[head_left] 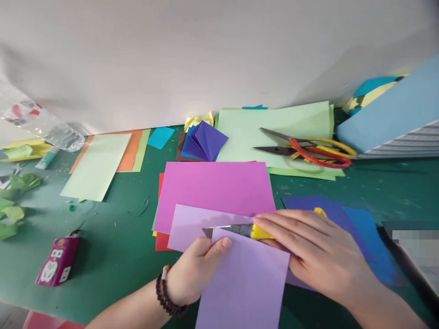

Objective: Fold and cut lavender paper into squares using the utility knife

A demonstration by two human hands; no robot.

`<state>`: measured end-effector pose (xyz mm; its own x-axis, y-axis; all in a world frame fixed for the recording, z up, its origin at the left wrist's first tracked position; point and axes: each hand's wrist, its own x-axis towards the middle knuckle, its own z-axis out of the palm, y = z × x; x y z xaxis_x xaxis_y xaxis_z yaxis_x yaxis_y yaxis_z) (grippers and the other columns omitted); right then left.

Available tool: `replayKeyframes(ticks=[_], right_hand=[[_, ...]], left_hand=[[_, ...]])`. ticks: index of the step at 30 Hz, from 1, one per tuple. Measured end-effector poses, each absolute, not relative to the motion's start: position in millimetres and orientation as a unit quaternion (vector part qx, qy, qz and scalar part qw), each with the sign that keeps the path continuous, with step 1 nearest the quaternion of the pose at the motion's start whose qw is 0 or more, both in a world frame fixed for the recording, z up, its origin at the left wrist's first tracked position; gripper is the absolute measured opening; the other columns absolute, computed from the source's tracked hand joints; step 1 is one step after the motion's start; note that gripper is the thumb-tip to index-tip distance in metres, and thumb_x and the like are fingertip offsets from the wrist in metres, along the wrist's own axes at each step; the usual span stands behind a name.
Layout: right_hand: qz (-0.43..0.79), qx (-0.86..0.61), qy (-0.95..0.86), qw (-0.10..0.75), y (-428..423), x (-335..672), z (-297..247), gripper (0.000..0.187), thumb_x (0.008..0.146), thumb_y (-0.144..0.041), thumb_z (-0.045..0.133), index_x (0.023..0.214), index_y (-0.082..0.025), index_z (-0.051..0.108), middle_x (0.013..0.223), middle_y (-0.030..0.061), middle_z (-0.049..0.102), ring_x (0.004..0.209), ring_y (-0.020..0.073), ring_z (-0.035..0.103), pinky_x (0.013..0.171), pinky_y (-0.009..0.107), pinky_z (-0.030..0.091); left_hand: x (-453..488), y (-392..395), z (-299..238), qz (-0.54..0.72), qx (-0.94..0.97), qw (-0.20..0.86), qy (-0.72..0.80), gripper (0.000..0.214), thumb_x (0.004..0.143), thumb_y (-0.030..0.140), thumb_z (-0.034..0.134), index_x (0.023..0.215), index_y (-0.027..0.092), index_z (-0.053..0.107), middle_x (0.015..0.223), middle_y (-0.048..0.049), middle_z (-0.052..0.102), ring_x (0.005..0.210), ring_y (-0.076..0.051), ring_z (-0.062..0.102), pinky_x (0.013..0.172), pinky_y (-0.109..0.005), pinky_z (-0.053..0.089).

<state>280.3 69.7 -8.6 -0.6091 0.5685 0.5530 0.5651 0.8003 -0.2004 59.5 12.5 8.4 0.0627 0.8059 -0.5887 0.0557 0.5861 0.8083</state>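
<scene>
My right hand (318, 251) is closed around a yellow utility knife (262, 231). Its blade reaches leftward, partly behind the edge of a lilac sheet of paper (247, 283). With the thumb on top, my left hand (195, 274) pinches that sheet near its upper left corner, close to the blade tip. Another lilac piece (192, 224) shows behind the knife; whether it joins the front sheet is hidden. Beneath lies a magenta sheet (216, 187) on a stack with red, green and yellow edges.
Red-and-yellow-handled scissors (318, 153) rest on pale green sheets (247, 132) by the wall. Folded purple paper (209, 139) is left of them. A purple box (58, 260), plastic bottle (61, 130) and pale sheet (98, 164) are at left. Blue sheets (366, 237) lie at right.
</scene>
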Motion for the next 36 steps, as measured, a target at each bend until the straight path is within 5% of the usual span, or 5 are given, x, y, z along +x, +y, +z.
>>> replayKeyframes(ticks=[27,33,36], right_hand=[[-0.001,-0.377,-0.853,0.361,83.5,291.9,6.8,0.048,0.083,-0.015,0.065,0.127,-0.028,0.055,0.098,0.0009,0.073,0.085,0.0220,0.067,0.078,0.037,0.052],[-0.051,-0.512,-0.814,0.269,96.7,298.7,-27.5,0.022,0.090,-0.029,0.056,0.108,-0.020,0.062,0.089,0.0065,0.070,0.084,0.0249,0.063,0.063,0.035,0.050],[-0.057,-0.521,-0.821,0.225,101.5,302.5,-38.3,0.022,0.090,-0.032,0.053,0.102,-0.019,0.066,0.093,0.0094,0.067,0.086,0.0268,0.060,0.067,0.040,0.051]], left_hand=[[58.9,14.8,12.8,0.261,0.326,0.677,0.606,0.058,0.071,0.070,0.061,0.056,0.021,0.035,0.053,0.0080,0.022,0.052,-0.008,0.022,0.049,-0.026,0.018],[56.1,19.7,19.3,0.288,0.333,0.689,0.576,0.053,0.070,0.066,0.066,0.059,0.019,0.044,0.053,0.0067,0.033,0.052,-0.008,0.032,0.049,-0.024,0.024],[53.1,21.8,21.3,0.309,0.319,0.701,0.557,0.048,0.070,0.063,0.068,0.068,0.017,0.053,0.060,0.0027,0.048,0.059,-0.011,0.046,0.054,-0.025,0.032]])
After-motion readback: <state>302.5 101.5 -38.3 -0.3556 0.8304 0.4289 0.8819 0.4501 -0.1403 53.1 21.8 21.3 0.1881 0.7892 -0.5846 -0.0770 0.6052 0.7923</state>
